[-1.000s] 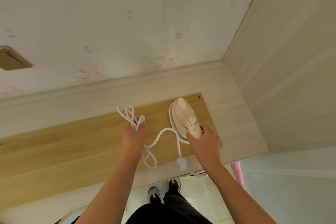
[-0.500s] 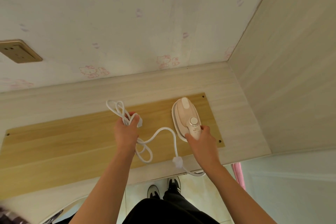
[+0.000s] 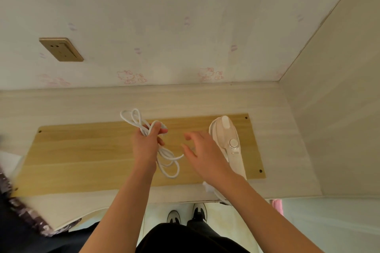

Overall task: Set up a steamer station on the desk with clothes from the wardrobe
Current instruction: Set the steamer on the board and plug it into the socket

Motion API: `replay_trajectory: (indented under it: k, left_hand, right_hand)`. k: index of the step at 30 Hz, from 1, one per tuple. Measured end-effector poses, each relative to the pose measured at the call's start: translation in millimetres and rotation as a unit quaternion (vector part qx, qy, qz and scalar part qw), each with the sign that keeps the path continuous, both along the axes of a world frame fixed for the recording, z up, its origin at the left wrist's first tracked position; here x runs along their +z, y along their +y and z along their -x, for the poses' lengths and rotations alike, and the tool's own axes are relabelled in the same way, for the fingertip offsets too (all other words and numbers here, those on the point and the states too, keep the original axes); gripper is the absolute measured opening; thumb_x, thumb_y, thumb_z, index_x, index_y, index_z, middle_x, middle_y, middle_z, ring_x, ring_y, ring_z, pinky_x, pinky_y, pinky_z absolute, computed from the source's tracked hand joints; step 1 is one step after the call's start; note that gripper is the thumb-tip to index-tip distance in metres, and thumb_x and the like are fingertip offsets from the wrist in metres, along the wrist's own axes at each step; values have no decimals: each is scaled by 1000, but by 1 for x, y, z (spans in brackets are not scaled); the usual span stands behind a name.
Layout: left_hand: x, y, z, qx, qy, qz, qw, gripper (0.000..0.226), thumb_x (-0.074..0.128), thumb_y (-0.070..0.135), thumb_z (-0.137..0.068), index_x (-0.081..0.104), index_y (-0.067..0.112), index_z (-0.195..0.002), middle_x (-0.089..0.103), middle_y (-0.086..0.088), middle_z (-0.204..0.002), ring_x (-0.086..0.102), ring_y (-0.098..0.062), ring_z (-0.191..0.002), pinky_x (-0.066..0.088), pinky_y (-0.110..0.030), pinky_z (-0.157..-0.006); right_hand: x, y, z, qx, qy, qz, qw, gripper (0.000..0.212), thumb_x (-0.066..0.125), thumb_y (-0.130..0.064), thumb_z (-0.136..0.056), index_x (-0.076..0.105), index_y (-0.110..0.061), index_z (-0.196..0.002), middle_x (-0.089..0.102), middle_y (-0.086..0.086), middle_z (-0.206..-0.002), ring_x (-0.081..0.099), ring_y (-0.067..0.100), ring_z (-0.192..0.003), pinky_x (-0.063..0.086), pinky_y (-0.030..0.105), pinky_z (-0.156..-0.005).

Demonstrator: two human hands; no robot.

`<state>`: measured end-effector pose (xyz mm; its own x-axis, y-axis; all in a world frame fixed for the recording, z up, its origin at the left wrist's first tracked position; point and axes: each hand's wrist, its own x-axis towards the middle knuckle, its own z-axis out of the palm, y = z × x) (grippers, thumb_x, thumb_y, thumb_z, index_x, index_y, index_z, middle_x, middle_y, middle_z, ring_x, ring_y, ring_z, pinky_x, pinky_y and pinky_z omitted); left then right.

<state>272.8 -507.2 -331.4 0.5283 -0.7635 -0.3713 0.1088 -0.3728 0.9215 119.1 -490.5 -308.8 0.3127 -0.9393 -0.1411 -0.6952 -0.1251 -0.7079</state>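
In the head view, the camera is looking straight down on a pale wood-grain desk (image 3: 277, 129) set into a corner, with a yellower wooden panel (image 3: 86, 156) lying flat across its middle. The handheld garment steamer (image 3: 228, 139), cream and pale pink with a round dial on its handle, is lying on the right end of that panel, in the centre-right of the frame, its nose pointing toward the wall.

The left hand (image 3: 145, 145) is sitting at the centre of the frame, its fingers (image 3: 157, 129) clenching a bundle of the steamer's white power cord (image 3: 164, 162); loops are sticking out above the fist and hanging below it onto the panel.

The right hand (image 3: 202, 153) is hovering just beside the steamer, on its left, with its fingers (image 3: 190, 135) spread and grasping nothing; one strand of cord is running toward it from the bundle. Whether the palm is touching the steamer's handle cannot be told.

A gold-coloured wall socket (image 3: 61, 49) is sitting in the upper left of the frame, on wallpaper printed with faint pink cartoon cats. At the lower left edge, a dark patterned fabric (image 3: 24, 213) is showing beside the desk's curved front. At the bottom centre, the person's two shoes (image 3: 186, 212) are standing on a light floor.
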Motion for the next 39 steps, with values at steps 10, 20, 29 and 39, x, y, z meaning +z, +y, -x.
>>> replay_trajectory:
  k: [10, 20, 29, 39]
  left_hand:
    - [8, -7, -53, 68, 31, 27, 997, 24, 62, 20, -88, 64, 1, -102, 74, -7, -88, 73, -15, -79, 49, -31, -63]
    - [7, -17, -164, 25, -43, 29, 998, 25, 60, 27, -91, 56, 9, -108, 73, -5, -84, 72, -24, -61, 49, -32, -54]
    - [8, -15, -224, -96, -127, 34, 987, 23, 49, 25, -100, 53, 4, -92, 67, -17, -74, 66, -28, -53, 53, -36, -48]
    - [28, -11, -227, -185, -273, 74, 941, 35, 41, 37, -100, 47, 14, -75, 61, -5, -60, 62, -23, -51, 51, -39, -51]
  right_hand:
    - [-9, -12, -46, 98, -44, 25, 994, 24, 47, -38, -97, 60, -29, -78, 55, -11, -67, 49, 5, -61, 39, 26, -58]
    - [-19, -28, -66, -54, -55, 22, 997, 23, 57, -36, -92, 66, -34, -71, 59, -14, -65, 52, 3, -65, 37, 17, -60]
    - [-63, -21, -99, -106, 326, 21, 939, 36, 40, -49, -97, 67, -26, -98, 67, -7, -96, 57, 18, -100, 39, 41, -95]
    - [-73, -32, -116, -84, 405, -77, 907, 22, 44, -31, -98, 63, -20, -97, 65, 2, -98, 56, 24, -100, 38, 44, -98]
